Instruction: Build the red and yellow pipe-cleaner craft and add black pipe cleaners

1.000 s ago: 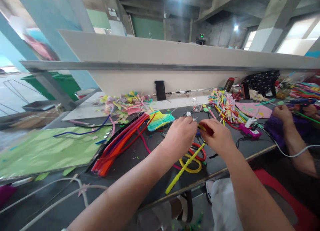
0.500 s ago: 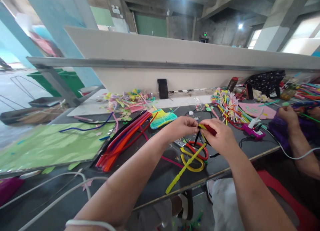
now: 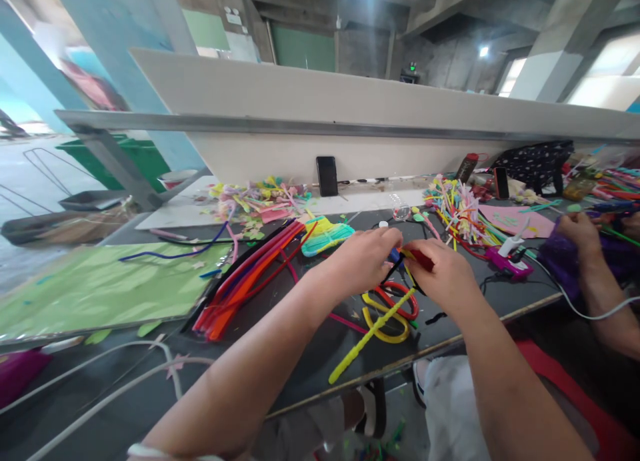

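In my right hand [image 3: 443, 271] is a yellow pipe cleaner [image 3: 367, 341], gripped near its thin upper end together with red and black strands. Its thicker, fuzzy length slants down toward the table's front edge. My left hand [image 3: 370, 258] meets the right one there, its fingers closed around something blue [image 3: 395, 254] that is mostly hidden. A black strand runs between the hands. Below them lie a red loop [image 3: 414, 308] and a yellow loop [image 3: 387, 338], partly crossed by the yellow pipe cleaner.
Left of my arm lie a bundle of red, orange and purple pipe cleaners [image 3: 235, 294] and a green sheet [image 3: 165, 281]. Behind are a yellow-and-turquoise bundle [image 3: 325, 236] and a phone [image 3: 327, 176]. A magenta power strip [image 3: 510, 264] sits right, near another person's hand [image 3: 580, 231].
My left hand has turned over and now covers more of the joined spot, with something blue showing at its fingertips. A silvery thing beneath it is no longer visible. My right hand keeps its grip.
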The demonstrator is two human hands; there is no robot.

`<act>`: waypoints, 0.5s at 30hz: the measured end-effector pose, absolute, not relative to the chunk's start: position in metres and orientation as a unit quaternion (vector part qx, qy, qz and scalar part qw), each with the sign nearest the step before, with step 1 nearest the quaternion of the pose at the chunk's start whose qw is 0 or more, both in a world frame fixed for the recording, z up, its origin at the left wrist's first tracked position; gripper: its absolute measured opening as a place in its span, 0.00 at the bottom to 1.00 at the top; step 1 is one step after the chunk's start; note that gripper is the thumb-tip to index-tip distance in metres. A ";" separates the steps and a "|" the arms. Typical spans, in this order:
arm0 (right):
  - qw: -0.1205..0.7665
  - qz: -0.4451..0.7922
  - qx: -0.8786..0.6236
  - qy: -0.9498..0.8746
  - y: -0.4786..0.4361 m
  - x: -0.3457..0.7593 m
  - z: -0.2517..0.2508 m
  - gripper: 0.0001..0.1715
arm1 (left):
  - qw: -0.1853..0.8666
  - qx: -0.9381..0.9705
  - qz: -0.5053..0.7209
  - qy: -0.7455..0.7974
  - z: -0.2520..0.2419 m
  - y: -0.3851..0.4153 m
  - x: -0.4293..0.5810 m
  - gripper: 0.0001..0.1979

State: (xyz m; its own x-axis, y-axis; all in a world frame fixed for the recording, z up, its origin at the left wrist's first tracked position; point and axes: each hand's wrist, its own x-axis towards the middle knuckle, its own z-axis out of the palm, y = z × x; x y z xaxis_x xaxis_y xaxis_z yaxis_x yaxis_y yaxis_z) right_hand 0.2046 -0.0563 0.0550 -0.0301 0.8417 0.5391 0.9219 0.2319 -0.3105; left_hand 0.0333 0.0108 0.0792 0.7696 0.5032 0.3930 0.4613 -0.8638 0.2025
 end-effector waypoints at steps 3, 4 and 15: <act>0.315 -0.071 -0.632 -0.704 -0.057 0.203 0.056 0.11 | -0.065 0.936 0.206 0.276 0.076 0.001 0.041 0.11; 0.313 -0.072 -0.636 -0.702 -0.057 0.203 0.056 0.11 | -0.083 0.935 0.206 0.278 0.075 0.000 0.044 0.10; 0.304 -0.059 -0.640 -0.703 -0.056 0.207 0.053 0.12 | -0.014 0.951 0.256 0.174 0.067 0.020 0.041 0.07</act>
